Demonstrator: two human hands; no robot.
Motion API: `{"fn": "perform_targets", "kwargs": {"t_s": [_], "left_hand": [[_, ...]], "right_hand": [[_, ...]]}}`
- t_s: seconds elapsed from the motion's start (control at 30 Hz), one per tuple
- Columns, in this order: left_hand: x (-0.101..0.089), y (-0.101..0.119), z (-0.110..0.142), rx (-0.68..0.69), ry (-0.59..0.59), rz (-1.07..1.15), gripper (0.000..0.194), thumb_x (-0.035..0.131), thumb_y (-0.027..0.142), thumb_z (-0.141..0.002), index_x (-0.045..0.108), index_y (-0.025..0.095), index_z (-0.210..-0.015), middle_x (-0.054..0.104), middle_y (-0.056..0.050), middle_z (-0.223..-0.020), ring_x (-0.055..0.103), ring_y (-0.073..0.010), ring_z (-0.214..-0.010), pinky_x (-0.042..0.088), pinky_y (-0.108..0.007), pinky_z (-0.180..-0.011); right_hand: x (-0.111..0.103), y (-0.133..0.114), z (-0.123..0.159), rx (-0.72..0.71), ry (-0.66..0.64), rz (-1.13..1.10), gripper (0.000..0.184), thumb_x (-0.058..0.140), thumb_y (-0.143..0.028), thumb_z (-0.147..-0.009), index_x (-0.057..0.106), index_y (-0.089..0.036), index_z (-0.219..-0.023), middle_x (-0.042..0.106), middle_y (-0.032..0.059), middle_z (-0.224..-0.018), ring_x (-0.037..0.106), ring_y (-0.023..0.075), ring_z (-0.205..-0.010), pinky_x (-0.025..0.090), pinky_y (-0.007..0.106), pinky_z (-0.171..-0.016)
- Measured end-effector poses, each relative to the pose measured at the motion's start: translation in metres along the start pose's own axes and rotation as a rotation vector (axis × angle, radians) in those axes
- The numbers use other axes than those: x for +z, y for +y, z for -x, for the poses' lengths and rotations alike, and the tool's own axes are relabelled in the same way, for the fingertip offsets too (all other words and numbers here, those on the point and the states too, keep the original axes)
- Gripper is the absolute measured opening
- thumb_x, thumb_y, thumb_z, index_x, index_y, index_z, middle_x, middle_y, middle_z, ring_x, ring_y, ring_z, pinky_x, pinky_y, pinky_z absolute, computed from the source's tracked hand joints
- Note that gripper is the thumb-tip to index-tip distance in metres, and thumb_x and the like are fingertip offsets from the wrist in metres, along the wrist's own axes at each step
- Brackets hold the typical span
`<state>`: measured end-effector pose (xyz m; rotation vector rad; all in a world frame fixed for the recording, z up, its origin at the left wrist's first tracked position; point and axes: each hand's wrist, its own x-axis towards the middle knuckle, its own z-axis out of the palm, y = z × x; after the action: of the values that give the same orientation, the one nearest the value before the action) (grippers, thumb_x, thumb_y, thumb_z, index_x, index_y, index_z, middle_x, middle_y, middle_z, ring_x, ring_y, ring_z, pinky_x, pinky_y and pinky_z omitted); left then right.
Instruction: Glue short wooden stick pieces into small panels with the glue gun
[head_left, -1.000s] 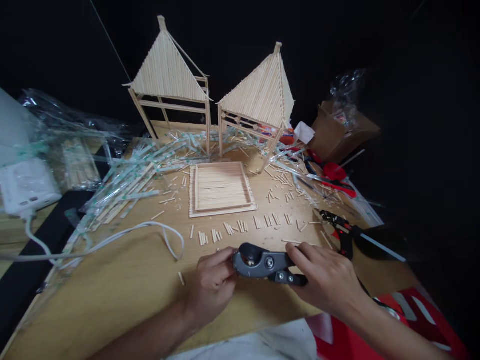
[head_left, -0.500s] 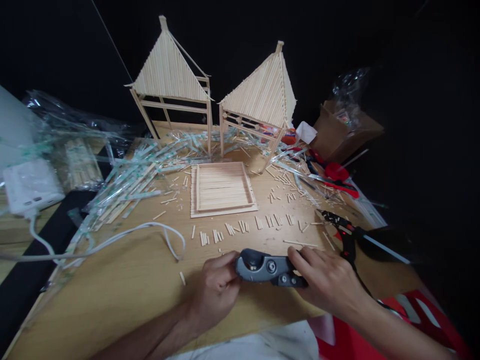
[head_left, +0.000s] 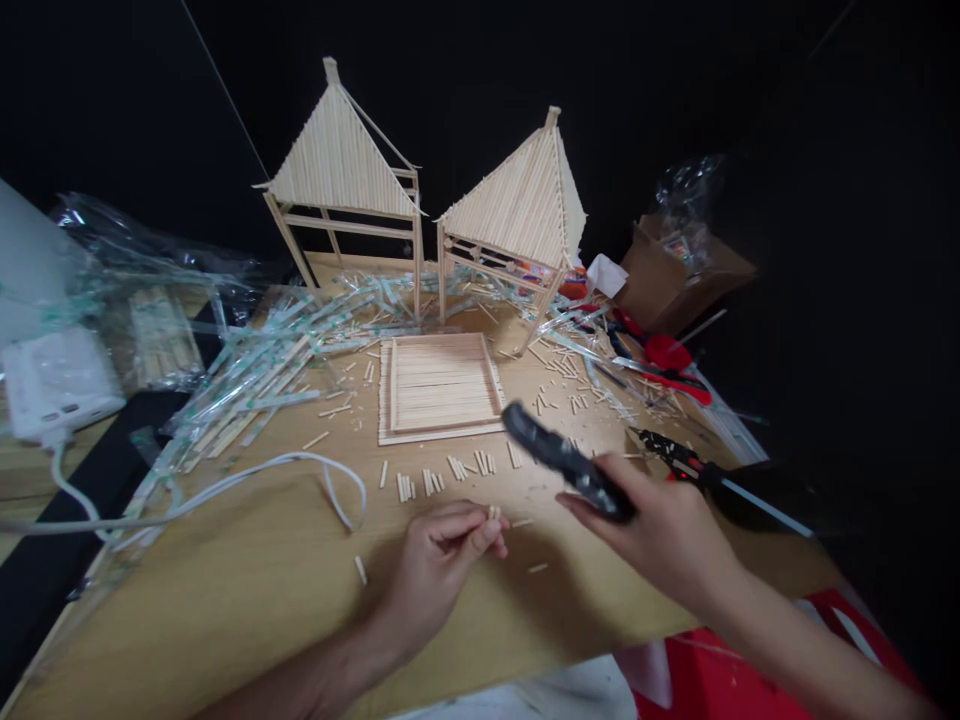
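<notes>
My right hand (head_left: 660, 525) grips a dark grey cutter (head_left: 559, 458), lifted off the wooden table (head_left: 247, 570) and angled toward the far left. My left hand (head_left: 442, 560) rests low on the table, its fingers pinched on a few short cut stick pieces (head_left: 495, 513). Small bundles of cut sticks (head_left: 450, 470) lie in a row just beyond both hands. Past them lies a flat square stick panel (head_left: 439, 385). Two stick roof frames (head_left: 341, 170) (head_left: 521, 205) stand at the back.
A white cable (head_left: 225, 485) loops across the left side from a white power block (head_left: 56, 380). Plastic wrappers and long sticks (head_left: 255, 350) pile at the left. A black and red glue gun (head_left: 679, 455), red tools (head_left: 671, 365) and a cardboard box (head_left: 679, 270) sit at the right.
My right hand lifted the cutter off the table and swung it up to the right. My left hand let go of the cutter head and now pinches short stick pieces.
</notes>
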<state>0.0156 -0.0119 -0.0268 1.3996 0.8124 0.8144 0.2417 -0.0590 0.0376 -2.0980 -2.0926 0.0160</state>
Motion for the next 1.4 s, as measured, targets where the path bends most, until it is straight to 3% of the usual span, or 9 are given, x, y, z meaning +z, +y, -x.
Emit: {"fn": "perform_targets", "kwargs": {"t_s": [0.1,0.23,0.47,0.73,0.9,0.97,1.03,1.13,1.4], "left_hand": [[-0.002,0.000,-0.004,-0.132,-0.052,0.160,0.027,0.060,0.032,-0.084,0.071,0.015,-0.066,0.068,-0.006,-0.072,0.063,-0.0145,-0.074,0.049,-0.022,-0.066],[-0.003,-0.005,-0.005,-0.290,-0.053,0.383,0.025,0.065,0.035,-0.080,0.072,0.014,-0.068,0.068,-0.005,-0.076,0.062,-0.0116,-0.067,0.049,-0.021,-0.063],[-0.003,-0.006,-0.009,-0.490,-0.066,0.619,0.023,0.069,0.035,-0.078,0.073,0.012,-0.081,0.064,-0.004,-0.072,0.060,-0.0092,-0.064,0.046,-0.017,-0.058],[-0.005,-0.012,-0.013,-0.562,-0.091,0.688,0.022,0.068,0.032,-0.078,0.073,0.011,-0.084,0.064,-0.005,-0.076,0.058,-0.0076,-0.064,0.044,-0.015,-0.055],[-0.005,-0.015,-0.013,-0.572,-0.078,0.668,0.023,0.068,0.033,-0.078,0.073,0.012,-0.087,0.065,-0.006,-0.083,0.058,-0.0077,-0.067,0.043,-0.015,-0.055],[-0.005,-0.014,-0.012,-0.572,-0.069,0.654,0.023,0.069,0.033,-0.078,0.074,0.012,-0.088,0.066,-0.007,-0.089,0.058,-0.0080,-0.070,0.043,-0.015,-0.056],[-0.004,-0.013,-0.011,-0.577,-0.074,0.642,0.024,0.068,0.033,-0.079,0.074,0.013,-0.090,0.067,-0.007,-0.089,0.058,-0.0090,-0.072,0.043,-0.015,-0.058],[0.000,-0.012,-0.009,-0.586,-0.095,0.618,0.023,0.068,0.033,-0.079,0.074,0.013,-0.090,0.068,-0.008,-0.083,0.059,-0.0113,-0.075,0.044,-0.017,-0.060],[0.006,-0.013,-0.006,-0.561,-0.157,0.512,0.025,0.067,0.038,-0.078,0.075,0.016,-0.087,0.069,-0.007,-0.084,0.059,-0.0139,-0.077,0.044,-0.019,-0.061]], "right_hand": [[0.000,0.012,-0.037,0.242,-0.007,0.065,0.044,0.051,-0.062,-0.080,0.061,-0.027,-0.104,0.068,0.0009,-0.068,0.065,0.0219,-0.059,0.036,0.026,-0.049],[0.027,0.043,-0.087,0.393,0.040,0.274,0.051,0.050,-0.061,-0.080,0.061,-0.024,-0.113,0.066,0.0121,-0.100,0.065,0.0291,-0.081,0.040,0.032,-0.059],[0.078,0.083,-0.127,0.432,0.067,0.373,0.071,0.045,-0.066,-0.082,0.053,-0.010,-0.125,0.058,0.0234,-0.113,0.051,0.0359,-0.108,0.031,0.048,-0.091],[0.090,0.106,-0.139,0.418,0.045,0.292,0.068,0.036,-0.065,-0.087,0.043,-0.020,-0.137,0.043,0.0184,-0.139,0.036,0.0372,-0.126,0.020,0.058,-0.100],[0.058,0.066,-0.109,0.331,0.275,0.038,0.047,0.046,-0.050,-0.090,0.057,-0.018,-0.123,0.056,0.0168,-0.125,0.047,0.0334,-0.116,0.034,0.050,-0.096],[0.043,0.033,-0.079,0.091,0.214,-0.254,0.034,0.051,-0.044,-0.090,0.065,-0.018,-0.108,0.065,0.0115,-0.103,0.059,0.0242,-0.095,0.044,0.039,-0.087],[0.035,-0.002,-0.047,-0.137,0.026,-0.501,0.031,0.062,-0.040,-0.085,0.064,-0.022,-0.110,0.065,0.0067,-0.099,0.061,0.0191,-0.089,0.048,0.032,-0.082],[0.037,-0.038,-0.009,-0.209,-0.002,-0.579,0.032,0.064,-0.030,-0.085,0.061,-0.021,-0.116,0.064,0.0076,-0.103,0.060,0.0191,-0.091,0.050,0.031,-0.079],[0.053,-0.042,0.005,-0.197,0.018,-0.528,0.020,0.062,-0.021,-0.085,0.066,-0.021,-0.104,0.066,0.0056,-0.095,0.060,0.0188,-0.083,0.049,0.032,-0.074]]}}
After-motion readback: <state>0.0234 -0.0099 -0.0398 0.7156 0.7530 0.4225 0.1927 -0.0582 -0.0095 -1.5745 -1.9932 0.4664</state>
